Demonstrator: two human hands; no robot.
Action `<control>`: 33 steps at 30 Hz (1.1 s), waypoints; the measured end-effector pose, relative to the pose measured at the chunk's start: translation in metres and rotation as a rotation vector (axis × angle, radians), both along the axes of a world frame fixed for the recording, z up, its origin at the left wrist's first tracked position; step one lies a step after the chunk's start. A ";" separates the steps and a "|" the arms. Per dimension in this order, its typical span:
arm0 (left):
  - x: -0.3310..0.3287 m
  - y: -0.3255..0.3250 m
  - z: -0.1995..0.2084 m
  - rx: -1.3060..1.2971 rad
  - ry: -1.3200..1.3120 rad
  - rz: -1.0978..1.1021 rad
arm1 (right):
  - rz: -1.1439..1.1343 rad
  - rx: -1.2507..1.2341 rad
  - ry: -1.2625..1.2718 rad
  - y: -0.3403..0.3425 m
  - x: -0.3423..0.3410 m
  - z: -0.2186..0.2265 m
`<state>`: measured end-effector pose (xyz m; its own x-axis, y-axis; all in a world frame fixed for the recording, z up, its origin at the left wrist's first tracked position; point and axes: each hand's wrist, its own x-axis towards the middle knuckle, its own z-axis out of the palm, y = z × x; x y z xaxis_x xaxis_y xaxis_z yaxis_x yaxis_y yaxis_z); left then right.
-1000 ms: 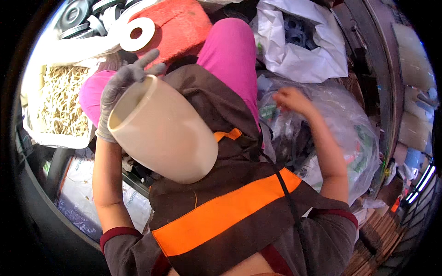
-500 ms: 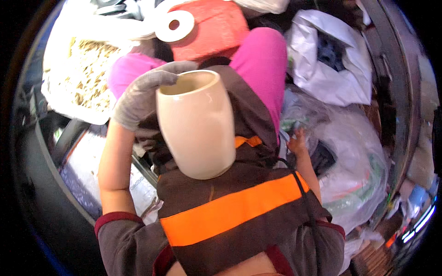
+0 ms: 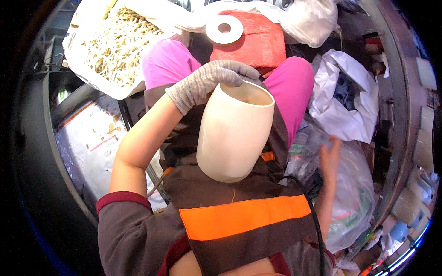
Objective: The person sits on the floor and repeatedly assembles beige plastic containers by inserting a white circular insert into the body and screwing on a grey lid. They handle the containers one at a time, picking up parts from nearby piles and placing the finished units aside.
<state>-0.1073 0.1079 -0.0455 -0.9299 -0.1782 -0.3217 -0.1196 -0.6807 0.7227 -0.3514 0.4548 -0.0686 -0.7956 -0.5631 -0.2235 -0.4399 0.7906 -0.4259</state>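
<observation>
A cream, barrel-shaped ceramic vase [image 3: 234, 140] is above my lap, its open mouth tilted slightly away to the right. My left hand [image 3: 209, 80], in a grey knitted glove, grips it at the rim, with fingers lying across the far side of the mouth. At the right my bare right hand [image 3: 330, 149] is over a clear plastic bag [image 3: 352, 193], smeared by motion. Whether its fingers hold anything does not show. A brown apron [image 3: 198, 184] with an orange band covers my lap and chest.
Between my knees lies a red block-like bundle [image 3: 262, 39] with a white tape roll [image 3: 224, 29] on it. A white sack [image 3: 122, 50] of pale brownish pieces stands far left. At the right, a white bag [image 3: 363, 117] holds dark pieces. A dark frame edge [image 3: 400, 106] curves beyond it.
The whole view has shifted, so the scene sits farther right. The vase stays in my left hand and leans more to the right. My right hand has moved over the plastic bag and is now blurred.
</observation>
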 end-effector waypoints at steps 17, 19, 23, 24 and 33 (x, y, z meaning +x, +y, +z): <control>0.017 0.010 -0.038 0.516 -0.023 0.515 | -0.133 -0.845 -1.479 -0.191 0.086 0.046; 0.017 0.009 -0.038 0.623 0.015 0.468 | -0.106 -0.837 -1.423 -0.193 0.088 0.046; 0.014 0.009 -0.032 0.662 -0.019 0.479 | -0.080 -0.907 -1.502 -0.189 0.085 0.033; 0.013 0.009 -0.030 0.675 -0.028 0.476 | -0.092 -0.925 -1.514 -0.189 0.085 0.031; 0.019 0.017 -0.024 0.477 0.027 0.407 | -0.009 -0.859 -1.339 -0.190 0.086 0.022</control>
